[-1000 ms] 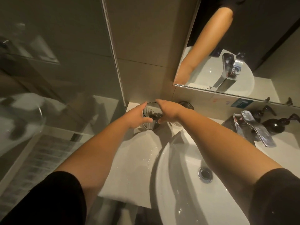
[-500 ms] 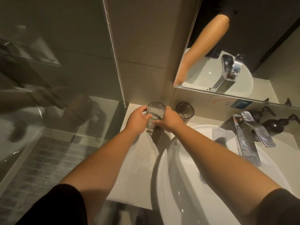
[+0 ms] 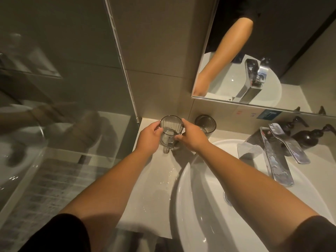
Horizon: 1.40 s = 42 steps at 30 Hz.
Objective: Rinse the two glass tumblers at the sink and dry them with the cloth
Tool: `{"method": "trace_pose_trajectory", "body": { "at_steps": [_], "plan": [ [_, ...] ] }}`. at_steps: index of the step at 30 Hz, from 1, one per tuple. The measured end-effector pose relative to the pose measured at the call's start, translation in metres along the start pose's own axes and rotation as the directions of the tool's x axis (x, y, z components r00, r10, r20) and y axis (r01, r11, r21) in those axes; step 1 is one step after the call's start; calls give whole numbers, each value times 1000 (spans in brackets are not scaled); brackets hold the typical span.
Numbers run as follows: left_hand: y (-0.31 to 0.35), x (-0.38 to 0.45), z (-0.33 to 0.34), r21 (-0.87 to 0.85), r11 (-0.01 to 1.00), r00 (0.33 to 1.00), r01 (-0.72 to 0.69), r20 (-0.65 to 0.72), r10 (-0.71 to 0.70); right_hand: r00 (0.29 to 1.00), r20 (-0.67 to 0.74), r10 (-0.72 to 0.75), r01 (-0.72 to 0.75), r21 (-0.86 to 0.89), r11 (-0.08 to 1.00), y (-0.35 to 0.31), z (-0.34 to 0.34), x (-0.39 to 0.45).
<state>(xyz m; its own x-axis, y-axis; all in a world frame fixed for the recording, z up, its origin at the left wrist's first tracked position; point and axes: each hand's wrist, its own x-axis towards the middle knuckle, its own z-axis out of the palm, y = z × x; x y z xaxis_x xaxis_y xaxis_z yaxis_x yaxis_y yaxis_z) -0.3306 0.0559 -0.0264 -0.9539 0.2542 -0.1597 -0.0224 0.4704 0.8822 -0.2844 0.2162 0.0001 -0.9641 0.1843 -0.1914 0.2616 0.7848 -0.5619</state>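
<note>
From the head camera, both hands meet at the back left corner of the pale worktop [image 3: 154, 193], just left of the white sink [image 3: 205, 224]. The left hand [image 3: 148, 138] and the right hand [image 3: 192, 136] hold the nearer glass tumbler [image 3: 171, 130] between them, upright with its open mouth toward the camera. The left fingers [image 3: 157, 126] curl round its left side near the rim, thumb in front; the right fingers [image 3: 183, 122] wrap the right side, with the thumb low by the base. Whether the tumbler's base touches the worktop cannot be told. The second glass tumbler [image 3: 205, 125] stands upright against the wall just behind the right hand, apart from the first. Water drops lie on the worktop by the sink's left rim. The chrome tap [image 3: 276, 157] reaches over the sink from the right, two dark pump bottles [image 3: 309, 136] stand behind it, and a mirror [image 3: 272, 51] hangs above.
</note>
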Motion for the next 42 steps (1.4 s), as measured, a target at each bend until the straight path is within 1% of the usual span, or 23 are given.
{"method": "trace_pose_trajectory", "body": {
  "at_steps": [2, 5, 7, 11, 16, 20, 26, 32, 36, 40, 42],
  "plan": [
    [0, 1, 1, 1, 1000, 1000, -15, 6, 15, 999, -34, -27, 24, -86, 996, 0, 1, 1],
    [0, 8, 4, -1, 1000, 1000, -17, 19, 17, 997, -60, -55, 46, -142, 989, 0, 2, 4],
    [0, 11, 4, 4, 1000, 1000, -1, 30, 1, 996, -77, -45, 32, -164, 986, 1, 2, 8],
    [1, 24, 6, 7, 998, 997, 60, 57, -61, 995, -103, -5, -10, -147, 989, 0, 2, 16],
    [-6, 39, 11, 18, 996, 994, 92, 58, -93, 994, -108, 27, -43, -141, 989, 2, -1, 25],
    [-3, 41, 12, 18, 996, 994, 92, 53, -92, 993, -110, 39, -52, -125, 991, 4, -2, 29],
    [1, 39, 14, 10, 999, 999, 35, 31, -35, 994, -96, 46, -56, -107, 993, 5, -2, 30],
    [5, 40, 6, 153, 988, 998, 18, 61, -28, 995, -98, 17, -32, -155, 987, 5, -4, 25],
    [11, 38, -1, 250, 968, 998, -19, 68, 2, 994, -107, -13, -8, -187, 982, -2, -9, 19],
    [13, 31, -11, 377, 924, 997, -64, 57, 46, 990, -121, -66, 37, -225, 974, -9, -19, 3],
    [19, 22, -16, 452, 884, 993, -121, 61, 105, 982, -151, -118, 73, -274, 959, -13, -28, -8]
  ]
}}
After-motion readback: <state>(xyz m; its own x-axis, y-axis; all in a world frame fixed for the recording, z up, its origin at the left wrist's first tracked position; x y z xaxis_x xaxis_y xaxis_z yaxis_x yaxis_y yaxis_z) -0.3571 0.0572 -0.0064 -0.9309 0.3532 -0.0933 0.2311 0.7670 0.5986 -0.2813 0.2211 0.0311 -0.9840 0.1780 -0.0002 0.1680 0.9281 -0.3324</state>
